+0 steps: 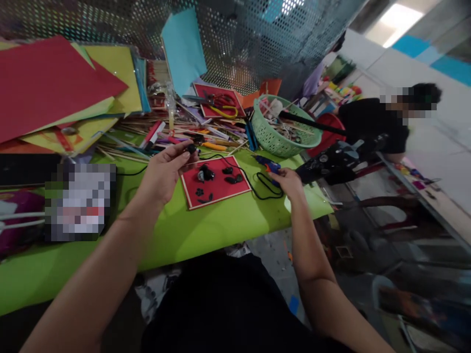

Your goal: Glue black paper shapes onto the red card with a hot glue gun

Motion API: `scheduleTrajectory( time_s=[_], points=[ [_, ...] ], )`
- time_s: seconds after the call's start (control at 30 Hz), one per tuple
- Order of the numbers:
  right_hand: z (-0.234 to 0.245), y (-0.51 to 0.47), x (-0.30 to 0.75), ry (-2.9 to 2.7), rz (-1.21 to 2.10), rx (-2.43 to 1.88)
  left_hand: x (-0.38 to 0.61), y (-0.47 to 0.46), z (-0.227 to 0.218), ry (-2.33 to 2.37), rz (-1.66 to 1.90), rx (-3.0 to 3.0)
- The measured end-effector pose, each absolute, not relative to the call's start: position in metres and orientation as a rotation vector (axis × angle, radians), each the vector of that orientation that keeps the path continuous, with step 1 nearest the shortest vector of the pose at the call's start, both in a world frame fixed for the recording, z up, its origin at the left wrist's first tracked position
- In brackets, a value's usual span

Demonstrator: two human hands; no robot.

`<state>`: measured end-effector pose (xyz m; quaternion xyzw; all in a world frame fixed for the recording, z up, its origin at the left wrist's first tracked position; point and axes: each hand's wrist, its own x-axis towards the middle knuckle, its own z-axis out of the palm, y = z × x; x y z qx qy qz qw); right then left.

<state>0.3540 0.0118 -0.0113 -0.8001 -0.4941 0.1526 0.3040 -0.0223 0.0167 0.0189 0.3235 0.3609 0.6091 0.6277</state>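
Note:
Between the thumb and fingers of my left hand (167, 169) is a small black piece (191, 148), too small to name exactly. Just below and to the right of it, a red board (221, 193) with a pale edge lies on the green tabletop. Several black shapes rest on the board, among them a flower-like piece (199, 192) and a larger dark lump (206, 172). To the right of the board, my right hand (290, 181) is closed around a blue glue gun (268, 163), its nozzle toward the upper left. A black cord (270, 197) loops beside it.
Behind the board lie sticks and markers (152, 135), with scissors (221, 103) on another red panel. A green basket (285, 139) stands at the back right. Coloured paper sheets (55, 88) are piled at left. A person (375, 122) in black is at far right.

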Motion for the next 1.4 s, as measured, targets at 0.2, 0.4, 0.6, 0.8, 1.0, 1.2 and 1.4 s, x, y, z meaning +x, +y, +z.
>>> scheduleTrajectory(
  time_s=[0.2, 0.4, 0.6, 0.8, 1.0, 1.2, 1.4],
  points=[
    [-0.008, 0.008, 0.352, -1.066, 0.585, -1.949, -0.024, 0.018, 0.017, 0.827, 1.379, 0.768],
    [0.013, -0.028, 0.324, -0.906, 0.750, -1.467, -0.023, 0.017, 0.013, 0.837, 1.343, 0.828],
    [0.035, -0.043, 0.288, -0.920, 1.233, -1.220, -0.023, 0.015, 0.014, 0.865, 1.298, 0.861],
    [0.052, -0.028, 0.265, -1.004, 1.444, -1.007, -0.026, 0.015, 0.015, 0.876, 1.260, 0.871],
    [0.063, -0.004, 0.237, -1.233, 1.535, -1.003, -0.029, 0.016, 0.017, 0.871, 1.226, 0.919],
    [0.053, 0.007, 0.227, -1.327, 1.497, -1.061, -0.026, 0.016, 0.019, 0.943, 1.191, 0.909],
    [0.035, 0.003, 0.237, -1.323, 1.420, -1.103, -0.023, 0.012, 0.019, 0.965, 1.180, 0.979]
  ],
)
